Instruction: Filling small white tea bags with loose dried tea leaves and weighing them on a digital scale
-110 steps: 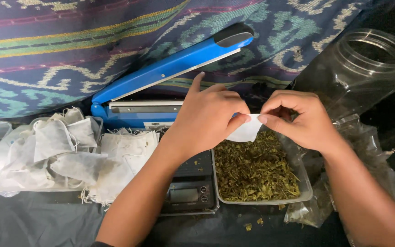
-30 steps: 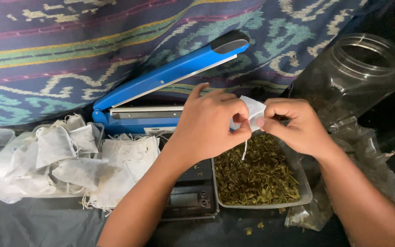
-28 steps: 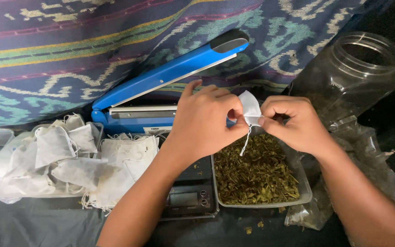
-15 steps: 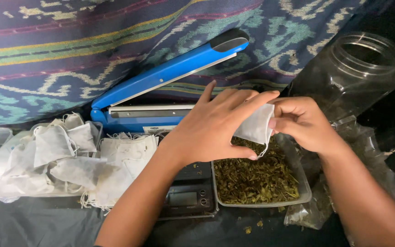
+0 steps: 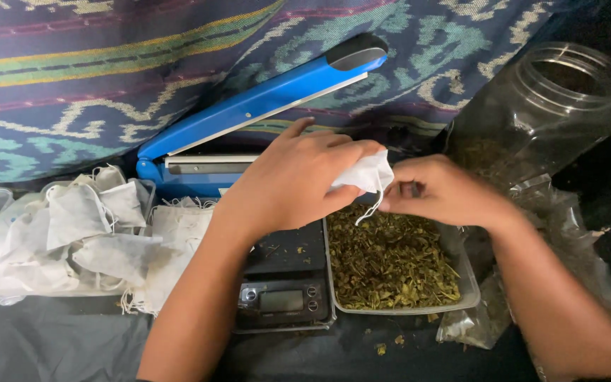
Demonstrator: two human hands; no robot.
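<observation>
A blue hinged metal heat sealer [image 5: 249, 113] stands open at 11 o'clock. Below it, the clear plastic tray of dried green leaves [image 5: 390, 258] sits at 5 o'clock. Over the tray, the left hand [image 5: 288, 180] and right hand [image 5: 440, 191] each pinch the small white paper filter bag [image 5: 363, 173] in a closed grip.

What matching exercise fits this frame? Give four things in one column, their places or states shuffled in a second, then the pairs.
Things:
1. small white filter bag
2. blue heat sealer
3. clear tray of dried leaves
4. clear plastic jar

States:
A. arm raised, at the back
B. lidless, on the right
C. pinched between left hand and right hand
D. below both hands, beside the digital scale

Pairs: 1-C, 2-A, 3-D, 4-B
</observation>
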